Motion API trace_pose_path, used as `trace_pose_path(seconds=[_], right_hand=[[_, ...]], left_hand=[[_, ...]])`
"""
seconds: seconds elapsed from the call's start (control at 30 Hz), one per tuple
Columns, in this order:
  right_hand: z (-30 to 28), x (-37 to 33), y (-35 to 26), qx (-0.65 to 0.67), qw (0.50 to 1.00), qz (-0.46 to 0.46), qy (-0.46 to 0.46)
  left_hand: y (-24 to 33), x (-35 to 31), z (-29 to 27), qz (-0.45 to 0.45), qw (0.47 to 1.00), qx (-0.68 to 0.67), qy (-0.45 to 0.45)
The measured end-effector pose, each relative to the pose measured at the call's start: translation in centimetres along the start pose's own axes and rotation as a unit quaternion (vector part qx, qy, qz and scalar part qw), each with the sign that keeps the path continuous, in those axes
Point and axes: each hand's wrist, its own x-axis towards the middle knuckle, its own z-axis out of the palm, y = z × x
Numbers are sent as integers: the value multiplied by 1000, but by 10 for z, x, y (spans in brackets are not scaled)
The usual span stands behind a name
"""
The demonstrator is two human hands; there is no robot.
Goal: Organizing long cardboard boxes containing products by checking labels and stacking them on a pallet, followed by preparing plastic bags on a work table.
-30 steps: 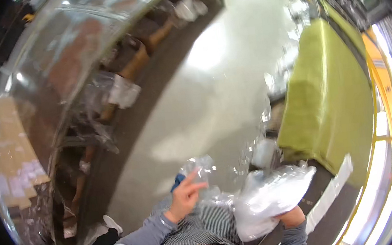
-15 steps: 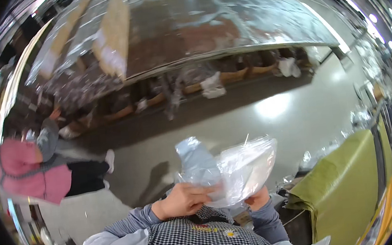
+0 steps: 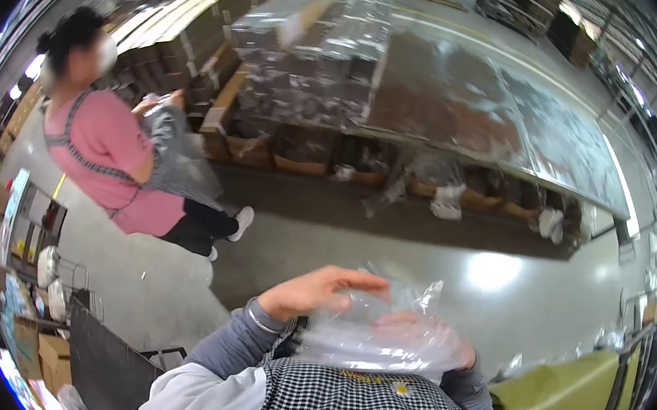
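Observation:
A stack of clear plastic bags lies against the front of my checked apron. My right hand grips it from the right, its fingers partly seen through the film. Over the upper left edge of the bags my left hand hovers with fingers stretched out and thumb apart. Nothing shows in its grasp. A loose flap of film stands up between the two hands.
Across the aisle stands a long table with plastic-wrapped stacks and open cardboard boxes beneath. A person in pink holds a grey item in plastic at left. A yellow-green cover is at lower right.
My left hand no longer holds the grey-blue item and has spread its fingers above the bags. My view has turned left, bringing more of the person in pink into sight.

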Motion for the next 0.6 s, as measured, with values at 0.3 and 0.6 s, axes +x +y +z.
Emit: trace_pose_path(seconds=[0.3,0.6], right_hand=[[126,189,7,-181,974,-108,-85],[230,393,16,-537,703,-388,-259]], left_hand=[[49,-225,-107,116,942,-152,276],[62,-379,-156,261,802,-137,521]])
